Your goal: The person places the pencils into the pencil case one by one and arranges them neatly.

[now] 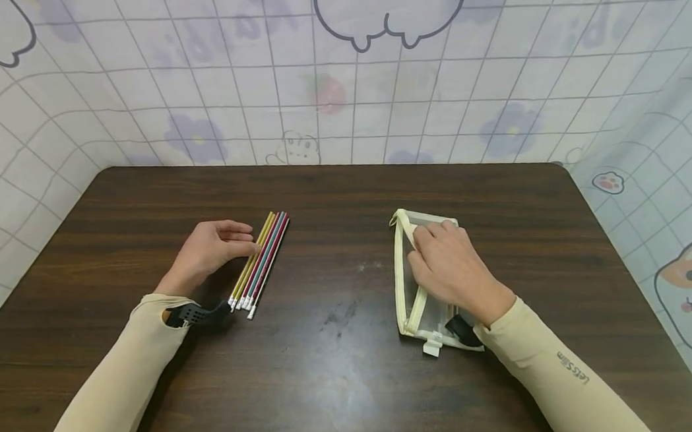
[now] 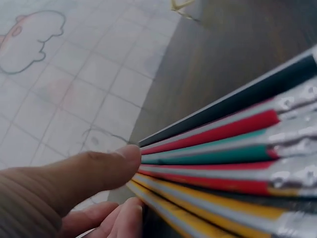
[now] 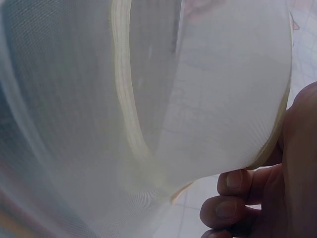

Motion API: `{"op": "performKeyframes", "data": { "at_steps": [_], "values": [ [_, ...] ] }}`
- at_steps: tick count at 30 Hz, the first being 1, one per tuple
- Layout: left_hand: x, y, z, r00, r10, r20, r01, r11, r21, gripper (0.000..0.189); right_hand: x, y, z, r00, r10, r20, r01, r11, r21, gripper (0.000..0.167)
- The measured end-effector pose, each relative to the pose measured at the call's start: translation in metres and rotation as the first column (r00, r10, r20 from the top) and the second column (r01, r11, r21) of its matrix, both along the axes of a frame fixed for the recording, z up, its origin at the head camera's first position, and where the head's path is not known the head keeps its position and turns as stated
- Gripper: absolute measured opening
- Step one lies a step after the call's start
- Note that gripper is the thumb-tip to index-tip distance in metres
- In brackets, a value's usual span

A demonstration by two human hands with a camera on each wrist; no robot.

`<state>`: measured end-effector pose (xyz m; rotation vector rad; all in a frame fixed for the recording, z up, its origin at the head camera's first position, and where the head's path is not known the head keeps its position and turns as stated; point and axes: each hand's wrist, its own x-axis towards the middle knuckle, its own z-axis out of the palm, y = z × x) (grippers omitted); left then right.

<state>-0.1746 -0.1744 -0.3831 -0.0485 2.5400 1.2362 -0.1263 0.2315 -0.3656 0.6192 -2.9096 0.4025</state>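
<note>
Several pencils in yellow, red, green and black lie side by side on the brown table, their silver ferrules and white eraser ends toward me. My left hand is at their left side, fingers loosely extended and thumb tip against or just over a yellow pencil; contact is unclear. In the left wrist view, the thumb hides the far ends of the pencils. To the right, my right hand grips the cream edge of a see-through mesh zip pouch. The pouch's mesh fills much of the right wrist view.
The dark wooden table meets a grid-patterned cloth backdrop at the back and sides. A small white tag sticks out from the pouch's near edge. Dark straps with camera parts sit at both wrists.
</note>
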Motion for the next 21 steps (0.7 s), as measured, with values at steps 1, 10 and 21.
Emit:
{"op": "performKeyframes", "data": {
  "at_steps": [1,10,21],
  "values": [
    [0.0,0.001,0.0,1.0,0.003,-0.007,-0.003,1.0,-0.008,0.062,0.0,0.0,0.0,1.0,0.001,-0.003,-0.001,1.0,-0.003,0.024],
    [0.001,0.008,-0.002,0.998,0.048,-0.029,-0.05,0.996,-0.077,0.049,0.0,0.0,-0.001,1.0,0.009,-0.027,-0.009,1.0,-0.012,0.024],
    [0.001,0.012,-0.003,0.997,0.039,-0.062,-0.048,0.988,-0.15,0.038,0.0,0.0,-0.001,1.0,0.002,-0.029,-0.002,1.0,-0.006,0.023]
  ]
}}
